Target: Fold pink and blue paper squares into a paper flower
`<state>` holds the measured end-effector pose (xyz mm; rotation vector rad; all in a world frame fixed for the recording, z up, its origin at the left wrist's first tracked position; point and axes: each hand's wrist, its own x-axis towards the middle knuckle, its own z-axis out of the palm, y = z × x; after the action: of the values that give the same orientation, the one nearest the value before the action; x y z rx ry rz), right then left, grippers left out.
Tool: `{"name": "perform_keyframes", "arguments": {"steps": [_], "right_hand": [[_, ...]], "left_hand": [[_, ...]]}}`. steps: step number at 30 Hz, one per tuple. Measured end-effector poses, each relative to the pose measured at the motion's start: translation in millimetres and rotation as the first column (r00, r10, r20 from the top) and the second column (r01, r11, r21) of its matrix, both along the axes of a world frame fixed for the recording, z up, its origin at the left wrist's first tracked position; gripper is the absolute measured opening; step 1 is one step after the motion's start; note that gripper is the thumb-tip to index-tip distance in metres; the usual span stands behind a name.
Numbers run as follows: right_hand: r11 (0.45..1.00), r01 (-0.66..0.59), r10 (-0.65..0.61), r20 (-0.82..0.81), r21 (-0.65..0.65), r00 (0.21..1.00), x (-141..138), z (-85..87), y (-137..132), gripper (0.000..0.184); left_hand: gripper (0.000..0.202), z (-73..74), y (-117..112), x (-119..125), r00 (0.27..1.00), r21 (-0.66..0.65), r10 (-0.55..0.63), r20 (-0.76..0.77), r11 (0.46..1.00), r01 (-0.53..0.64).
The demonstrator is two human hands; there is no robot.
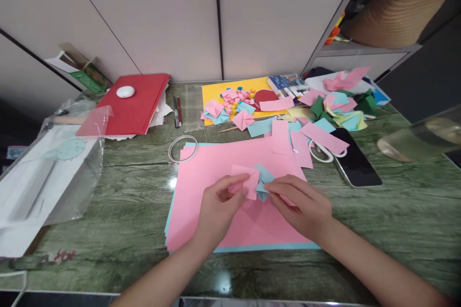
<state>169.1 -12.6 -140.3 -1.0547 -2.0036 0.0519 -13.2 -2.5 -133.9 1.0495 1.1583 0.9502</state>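
Above the pink sheets (196, 187), my left hand (220, 201) pinches pink paper (252, 183), my right hand (307, 205) blue paper (265, 173); light pressure should keep folds crisp.

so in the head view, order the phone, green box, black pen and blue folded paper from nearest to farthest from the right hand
From the right hand:
1. Blue folded paper, touching its fingertips
2. Phone, to its right, slightly farther back
3. Black pen, back and left
4. Green box, at the far left back
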Motion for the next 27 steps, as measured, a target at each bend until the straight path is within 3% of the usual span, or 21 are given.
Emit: {"name": "perform_keyframes", "arguments": {"steps": [11, 16, 27], "right_hand": [[0.992, -0.035, 0.01, 0.198, 0.123, 0.98, 4.2, -7.0, -3.7, 0.031], [0.994, -0.052, 0.032, 0.202, 0.095, 0.979, 6.9, -10.2, -5.1, 0.035], [0.988, -0.019, -0.022, 0.271, 0.151, 0.962, 5.2, 3.4, -1.4, 0.017]], "left_hand": [[0.025, 4.8, -1.3, 2.7, 0.996, 0.015, -0.022, -0.091, 1.0, 0.023], [0.023, 1.8, -2.4, 2.7, 0.994, 0.041, -0.042, -0.098, 0.998, 0.047], [0.023, 4.6, -0.8, 3.4, 0.999, -0.029, -0.047, 0.005, 0.998, 0.048]]}}
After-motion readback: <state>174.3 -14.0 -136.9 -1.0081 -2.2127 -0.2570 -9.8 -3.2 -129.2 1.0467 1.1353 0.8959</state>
